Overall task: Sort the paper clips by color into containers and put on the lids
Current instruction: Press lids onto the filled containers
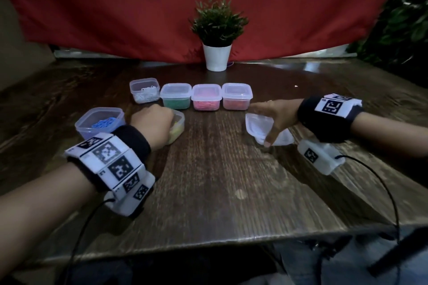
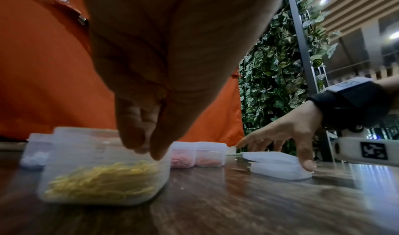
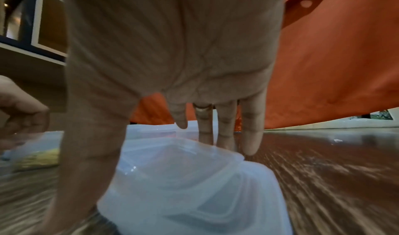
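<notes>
Head view: a red cloth backs the worktop. Left wrist view: the left hand pinches the yellow-clip container rim. Right wrist view: the right hand spreads over the stacked lids, thin, light, slippery-looking; best taken by an edge.

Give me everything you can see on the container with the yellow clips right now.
The yellow-clip container is a small, translucent, rounded-square plastic tub, upright on the wooden table, lidless, holding a loose heap of yellow paper clips in its lower part. It stands in front of the lidded row, right of the open blue-clip container. The left hand reaches over its rim with fingertips bunched; whether they touch the rim or hold a clip I cannot tell.
</notes>
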### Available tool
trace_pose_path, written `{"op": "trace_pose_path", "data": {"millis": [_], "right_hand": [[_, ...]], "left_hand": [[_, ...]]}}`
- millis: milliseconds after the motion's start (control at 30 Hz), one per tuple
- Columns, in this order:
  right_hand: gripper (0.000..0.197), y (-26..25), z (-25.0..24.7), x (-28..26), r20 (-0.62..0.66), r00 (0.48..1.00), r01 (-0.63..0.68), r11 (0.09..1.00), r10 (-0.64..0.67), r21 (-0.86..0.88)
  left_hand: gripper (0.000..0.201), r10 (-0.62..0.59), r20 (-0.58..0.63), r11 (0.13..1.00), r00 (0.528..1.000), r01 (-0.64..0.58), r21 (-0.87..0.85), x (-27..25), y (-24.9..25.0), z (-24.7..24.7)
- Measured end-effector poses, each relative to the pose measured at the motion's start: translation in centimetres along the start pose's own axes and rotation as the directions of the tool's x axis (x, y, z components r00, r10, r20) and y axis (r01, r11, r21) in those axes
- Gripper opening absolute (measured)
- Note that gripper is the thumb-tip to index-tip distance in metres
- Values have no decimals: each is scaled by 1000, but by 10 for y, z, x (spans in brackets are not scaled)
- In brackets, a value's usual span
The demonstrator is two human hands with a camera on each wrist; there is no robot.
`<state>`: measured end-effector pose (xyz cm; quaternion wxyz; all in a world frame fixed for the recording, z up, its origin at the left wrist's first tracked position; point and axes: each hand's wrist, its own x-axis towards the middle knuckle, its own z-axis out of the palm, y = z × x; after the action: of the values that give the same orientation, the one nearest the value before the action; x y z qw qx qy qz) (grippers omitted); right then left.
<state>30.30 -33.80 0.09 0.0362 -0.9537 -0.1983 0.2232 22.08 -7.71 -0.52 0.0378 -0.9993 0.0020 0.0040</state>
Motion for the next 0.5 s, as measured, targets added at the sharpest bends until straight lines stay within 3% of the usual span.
{"op": "trace_pose_path", "data": {"millis": [133, 200, 233, 333, 400, 500], "right_hand": [[88, 1, -10, -10, 4, 998, 55, 989, -56, 135], [76, -3, -18, -13, -96, 993, 86, 965, -64, 248], [64, -7, -22, -14, -149, 986, 119, 924, -69, 364], [22, -31, -27, -15, -161, 967, 251, 621, -198, 743], [15, -44, -26, -8, -223, 949, 313, 620, -221, 719], [23, -56, -25, 6, -191, 939, 337, 669, -284, 662]], "left_hand": [[21, 180, 10, 972, 984, -176, -153, -3, 10, -2], [19, 256, -6, 931, 967, -248, -268, -4, 13, -2], [30, 272, -10, 910, 962, -260, -323, -2, 11, 0], [85, 193, -87, 879, 977, -211, -427, 0, 6, 4], [111, 131, -24, 884, 991, -128, -450, 3, 8, 7], [113, 157, 140, 832, 978, -55, -552, 11, 18, 11]]}}
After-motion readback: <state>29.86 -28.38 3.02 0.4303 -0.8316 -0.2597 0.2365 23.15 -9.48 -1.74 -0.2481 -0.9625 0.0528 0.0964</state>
